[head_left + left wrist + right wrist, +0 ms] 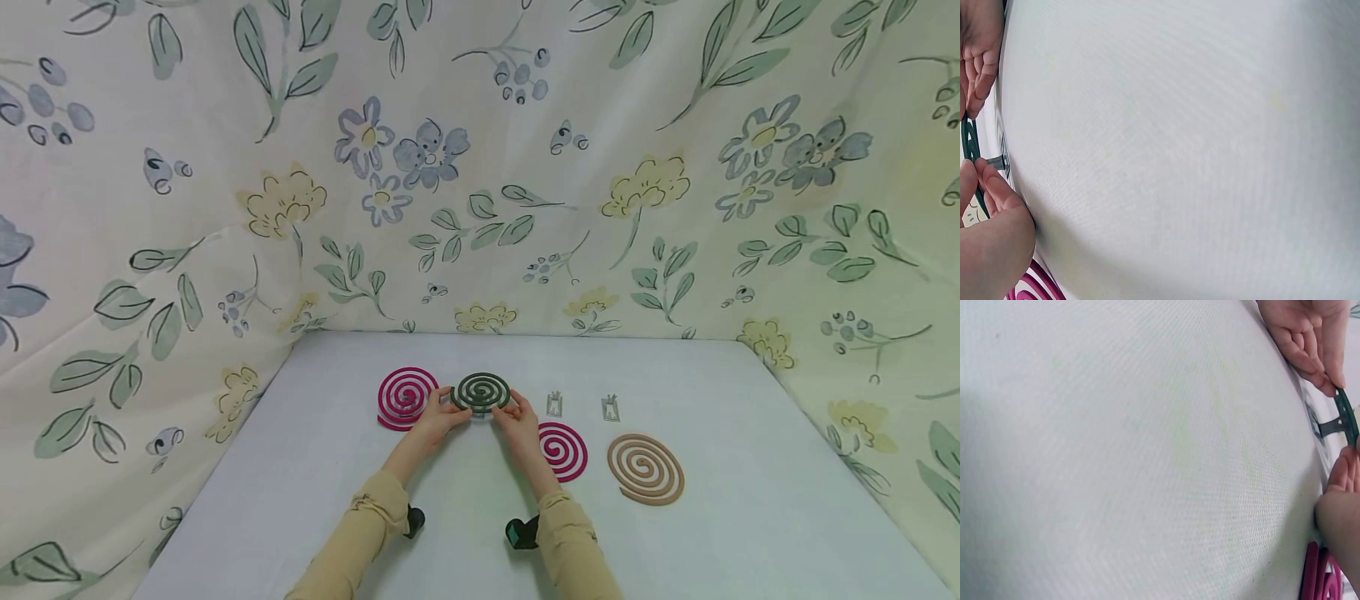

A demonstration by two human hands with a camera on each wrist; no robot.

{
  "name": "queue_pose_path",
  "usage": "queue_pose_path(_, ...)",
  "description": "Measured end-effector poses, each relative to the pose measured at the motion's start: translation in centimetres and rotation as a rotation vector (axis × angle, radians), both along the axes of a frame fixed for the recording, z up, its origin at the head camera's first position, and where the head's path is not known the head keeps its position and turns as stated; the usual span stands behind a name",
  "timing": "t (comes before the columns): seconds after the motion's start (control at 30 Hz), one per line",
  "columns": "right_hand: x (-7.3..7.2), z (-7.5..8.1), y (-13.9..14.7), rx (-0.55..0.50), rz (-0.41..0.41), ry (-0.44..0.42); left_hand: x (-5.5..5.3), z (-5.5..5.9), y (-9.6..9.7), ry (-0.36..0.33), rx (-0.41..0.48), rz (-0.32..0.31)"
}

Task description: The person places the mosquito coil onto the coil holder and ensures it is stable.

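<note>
A dark green mosquito coil (482,392) is held level between both hands near the table's far side. My left hand (437,419) pinches its left edge between thumb and fingers. At the right edge, my right hand (519,425) pinches the rim the same way. Under the coil stands a small metal coil stand (1332,427), its upright reaching the coil's underside in the right wrist view. A pink mosquito coil (407,397) lies just left of my left hand, partly behind it. Beside my right forearm is a second pink coil (555,451), partly covered by the arm.
Two thin metal stands, one nearer (554,404) and one farther right (611,408), lie on the white table (750,500). In front of them rests a tan mosquito coil (643,468). A floral cloth (480,250) hangs behind the table and along its sides.
</note>
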State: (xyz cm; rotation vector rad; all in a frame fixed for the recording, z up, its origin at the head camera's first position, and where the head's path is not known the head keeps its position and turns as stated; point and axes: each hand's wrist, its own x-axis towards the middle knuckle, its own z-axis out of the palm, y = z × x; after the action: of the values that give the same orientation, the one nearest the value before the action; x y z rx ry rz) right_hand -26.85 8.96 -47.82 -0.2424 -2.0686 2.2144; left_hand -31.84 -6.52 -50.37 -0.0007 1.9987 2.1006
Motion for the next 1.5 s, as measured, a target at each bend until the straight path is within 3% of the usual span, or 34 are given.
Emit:
queue_pose_path(0.33,-2.3,-3.2,0.2,-0.002,-0.018,-0.009,0.2,0.3,-0.1,-0.009,-0.006,0.002)
queue_pose_path(1.5,-2.4,-3.5,0.2,0.001,-0.026,-0.018,0.1,0.3,0.0,-0.016,-0.025,-0.003)
